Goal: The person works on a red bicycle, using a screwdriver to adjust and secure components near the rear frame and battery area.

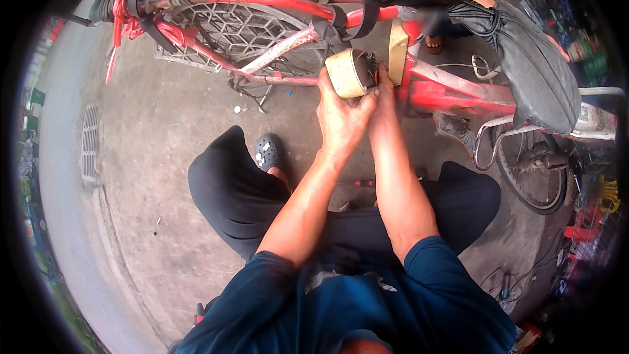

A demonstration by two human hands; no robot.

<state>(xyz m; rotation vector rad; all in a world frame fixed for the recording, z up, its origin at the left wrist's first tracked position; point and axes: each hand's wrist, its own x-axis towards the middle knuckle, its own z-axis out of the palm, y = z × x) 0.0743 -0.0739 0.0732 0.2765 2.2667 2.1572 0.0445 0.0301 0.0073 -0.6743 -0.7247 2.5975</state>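
Note:
A cream, rounded plastic housing (347, 75) is in front of the red bike frame, tilted, with its dark open end facing right. My left hand (341, 115) is closed around its lower left side. Close against it, my right hand (384, 88) is at the open end, where thin wires (375, 76) show; its fingers are bent in, and what they pinch is hidden. Just behind my right hand a second cream piece (398, 52) stands upright against the red frame (445, 95).
A red-handled screwdriver (364, 183) lies on the floor between my legs. The bike's front wheel (531, 170) is at the right, and a grey bag (540, 78) hangs above it. A drain grate (90, 141) is at the left. Another person's foot (434, 44) shows beyond the frame.

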